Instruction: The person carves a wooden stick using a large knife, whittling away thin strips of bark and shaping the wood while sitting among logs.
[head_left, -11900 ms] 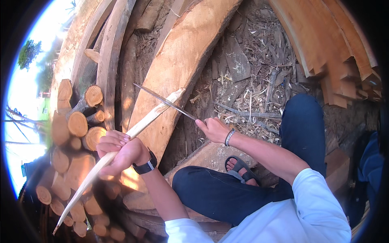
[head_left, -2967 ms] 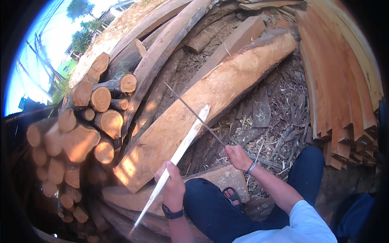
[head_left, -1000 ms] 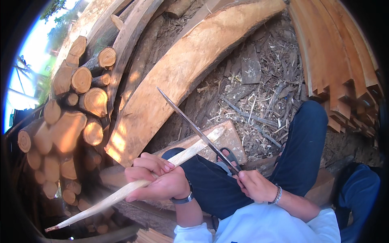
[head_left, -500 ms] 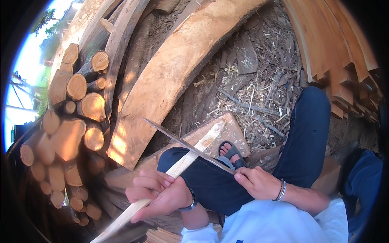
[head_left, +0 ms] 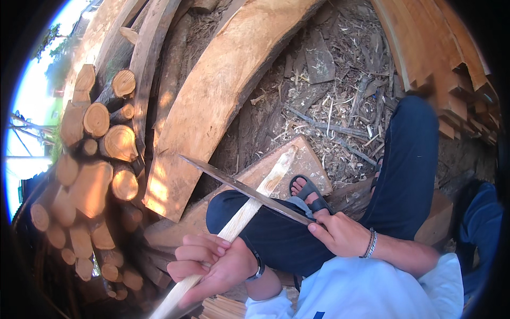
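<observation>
My left hand (head_left: 212, 261) is closed round a pale stripped wooden stick (head_left: 240, 219), which slants from the lower left up toward the centre. The stick's far end still has brownish patches and lies over a flat wooden board (head_left: 309, 164). In my right hand (head_left: 340, 234) is a long-bladed knife (head_left: 234, 183), its handle hidden in my fist. The blade crosses the stick above my left knee and seems to touch it, with its tip pointing to the far left.
Cut logs (head_left: 121, 142) are stacked at the left. A long curved plank (head_left: 212, 90) runs away from me, and sawn boards (head_left: 457, 101) are piled at the far right. Wood shavings (head_left: 340, 117) and sticks litter the ground. Dark blue cloth (head_left: 481, 234) shows at the right edge.
The view has shifted slightly. The blade still crosses the stick at nearly the same spot, showing more of its flat side; both hands keep their grips.
</observation>
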Motion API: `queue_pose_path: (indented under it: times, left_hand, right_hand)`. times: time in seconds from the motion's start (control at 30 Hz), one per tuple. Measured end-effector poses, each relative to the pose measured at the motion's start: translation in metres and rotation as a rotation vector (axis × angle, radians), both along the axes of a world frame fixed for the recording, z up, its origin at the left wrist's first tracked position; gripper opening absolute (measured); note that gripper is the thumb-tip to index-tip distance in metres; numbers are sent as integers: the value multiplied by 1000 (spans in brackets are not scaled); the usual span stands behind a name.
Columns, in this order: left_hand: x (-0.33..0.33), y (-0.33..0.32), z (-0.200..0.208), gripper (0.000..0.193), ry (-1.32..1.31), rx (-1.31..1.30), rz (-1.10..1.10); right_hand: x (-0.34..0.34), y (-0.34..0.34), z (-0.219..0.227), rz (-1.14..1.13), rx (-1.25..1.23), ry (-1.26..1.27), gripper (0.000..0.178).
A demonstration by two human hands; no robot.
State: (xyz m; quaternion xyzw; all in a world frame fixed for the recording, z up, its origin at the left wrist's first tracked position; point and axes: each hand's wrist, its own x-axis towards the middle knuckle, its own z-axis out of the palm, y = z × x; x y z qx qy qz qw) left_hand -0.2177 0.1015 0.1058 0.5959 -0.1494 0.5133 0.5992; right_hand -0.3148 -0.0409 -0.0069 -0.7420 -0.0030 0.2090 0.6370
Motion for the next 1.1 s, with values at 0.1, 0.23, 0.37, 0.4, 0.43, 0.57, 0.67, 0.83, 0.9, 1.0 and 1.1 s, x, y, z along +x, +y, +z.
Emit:
queue_pose_path:
  times: [0.1, 0.23, 0.37, 0.4, 0.43, 0.57, 0.67, 0.83, 0.9, 1.0, 1.1]
  left_hand:
    - [4, 0, 0, 62, -23, -38, 66]
    - [5, -3, 1, 59, -45, -43, 69]
    - [3, -5, -1, 59, -47, -47, 7]
    - [3, -6, 0, 59, -56, -63, 4]
    - [2, -4, 0, 59, -64, -75, 12]
    - [3, -4, -1, 59, -40, -63, 51]
    - [3, -9, 1, 59, -33, -78, 34]
    - [-1, -2, -2, 60, -41, -59, 18]
    - [-2, 0, -2, 60, -46, -60, 13]
    - [-3, 1, -2, 60, -40, -82, 39]
    - [-3, 4, -4, 60, -38, -89, 70]
  right_hand:
    - [8, -9, -1, 25, 65, 91, 54]
    - [2, -9, 4, -27, 98, -30, 54]
    - [2, -3, -12, -6, 109, 12, 53]
    - [3, -4, -15, 6, 98, 47, 53]
    - [7, -7, -9, 15, 107, 35, 53]
    - [9, -7, 10, 1, 149, -63, 52]
    - [2, 2, -5, 0, 102, -81, 51]
    - [9, -4, 14, 12, 74, -73, 51]
    - [8, -5, 21, 1, 102, -107, 51]
    - [3, 2, -4, 16, 59, -61, 51]
    - [6, -2, -8, -3, 65, 8, 52]
